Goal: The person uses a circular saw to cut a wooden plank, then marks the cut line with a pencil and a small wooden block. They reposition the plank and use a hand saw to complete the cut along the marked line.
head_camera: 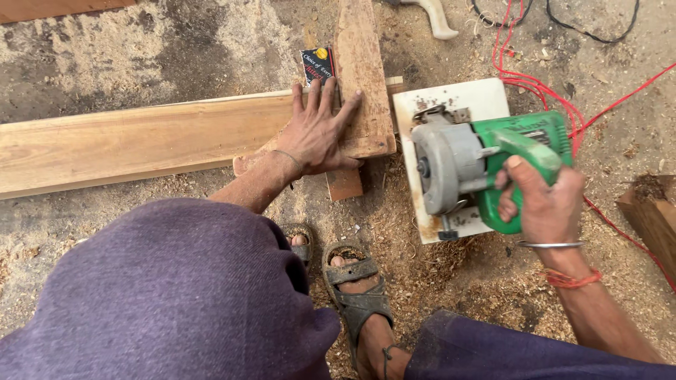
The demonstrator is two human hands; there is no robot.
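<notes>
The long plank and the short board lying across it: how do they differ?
The long plank is pale and runs sideways; the short board is redder, rougher and runs up-down, lying across it. The left hand presses flat where they cross. Both are sawn wood lying over sawdust.

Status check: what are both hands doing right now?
Left hand flat on long pale wooden plank. Right hand gripping green-and-grey circular saw. Red cable trails behind.

Your right hand (pixel 546 200) grips a green and grey saw (pixel 486 165) on a white base; red cable (pixel 535 84) beyond it; pale plank (pixel 141 141) under your left hand (pixel 317 134).
</notes>
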